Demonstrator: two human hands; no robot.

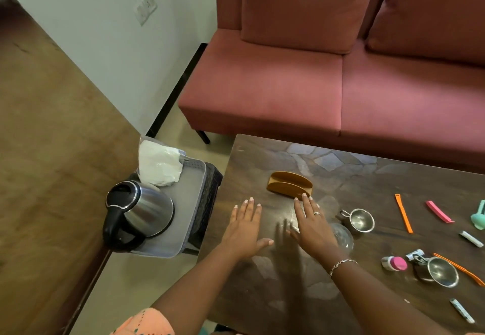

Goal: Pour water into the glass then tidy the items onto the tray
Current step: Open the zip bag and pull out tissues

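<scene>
Wide fingers (305, 203), empty hands: a quick sideways move of the right hand (313, 227) could knock over the glass (343, 236) just to its right.
The fingers of both hands are straight and spread, holding nothing. The left hand (246, 229) is flat over the desk (341, 177) like the right; contact is unclear. The kettle (147, 208) stands on the tray (191, 198), left of the desk, so carrying it across may spill water.

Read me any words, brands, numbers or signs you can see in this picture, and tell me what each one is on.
No text here can be read.
White sachets on the table: any print is too small and blurred to read.
Kettle: no label or brand shows on the side in view.
</scene>
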